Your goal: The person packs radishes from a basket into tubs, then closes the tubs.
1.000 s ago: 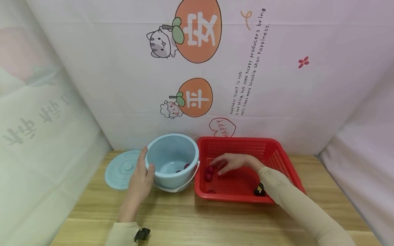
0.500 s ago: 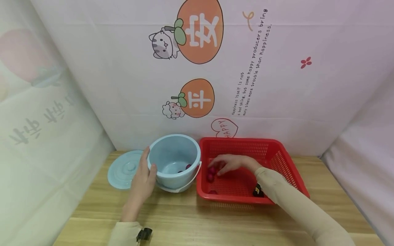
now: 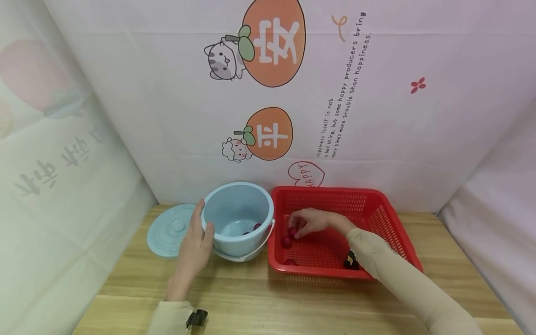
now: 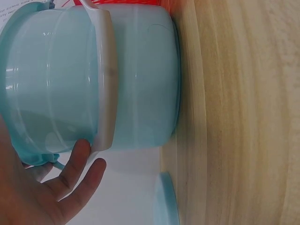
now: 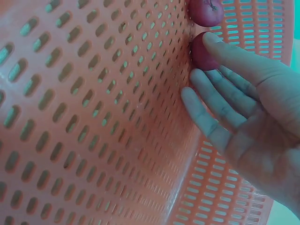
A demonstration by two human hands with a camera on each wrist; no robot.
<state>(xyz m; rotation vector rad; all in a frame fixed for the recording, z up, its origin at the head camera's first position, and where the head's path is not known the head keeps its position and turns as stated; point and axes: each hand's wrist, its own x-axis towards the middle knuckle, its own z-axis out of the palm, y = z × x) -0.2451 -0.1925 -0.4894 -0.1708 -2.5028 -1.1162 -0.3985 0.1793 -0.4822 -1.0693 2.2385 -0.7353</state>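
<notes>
A light blue bucket (image 3: 234, 204) stands left of the red plastic basket (image 3: 331, 251), with a few dark-red round things (image 3: 257, 226) at its bottom. My left hand (image 3: 194, 242) rests against the bucket's left side, fingers spread near the rim and the white handle (image 4: 108, 79). Inside the basket's left part, my right hand (image 3: 311, 220) pinches a small round dark-red fruit (image 5: 203, 54) between thumb and fingers. Another such fruit (image 5: 206, 11), with a stem end showing, sits right beside it. One more fruit (image 3: 290, 262) lies by the basket's front wall.
The bucket's light blue lid (image 3: 169, 230) lies on the wooden table (image 3: 259, 302), left of the bucket. A printed cloth wall (image 3: 377, 153) stands close behind bucket and basket, with white cloth (image 3: 494, 195) at the right side.
My right fingers have closed in on one fruit in the basket and shifted slightly, leaving the neighbouring fruit more exposed. The left hand keeps its place at the bucket.
</notes>
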